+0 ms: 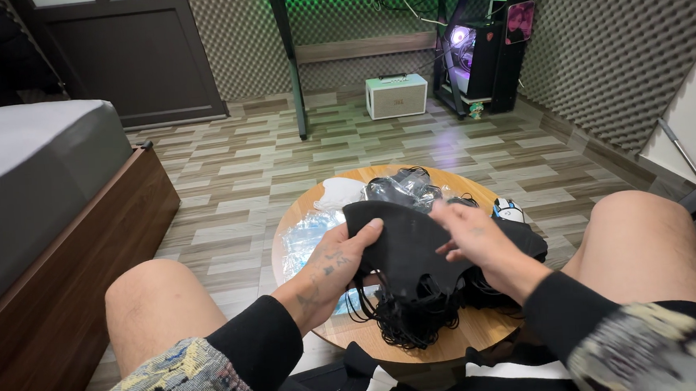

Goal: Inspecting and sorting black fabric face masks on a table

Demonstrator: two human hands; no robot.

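Single head-worn camera, downward and forward.
It looks from above the seated person's knees, close over the round wooden table point(324, 334), across the floor point(226, 179) toward the far desk point(291, 54).

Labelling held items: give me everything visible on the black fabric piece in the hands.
The black fabric piece is a soft, matte cloth that looks like a face mask, with cut-out ear openings near its lower edge. It is held spread flat and slightly slanted above the round wooden table. The left hand pinches its left edge; the right hand rests on its right part. Beneath it lies a pile of black masks with thin loops.
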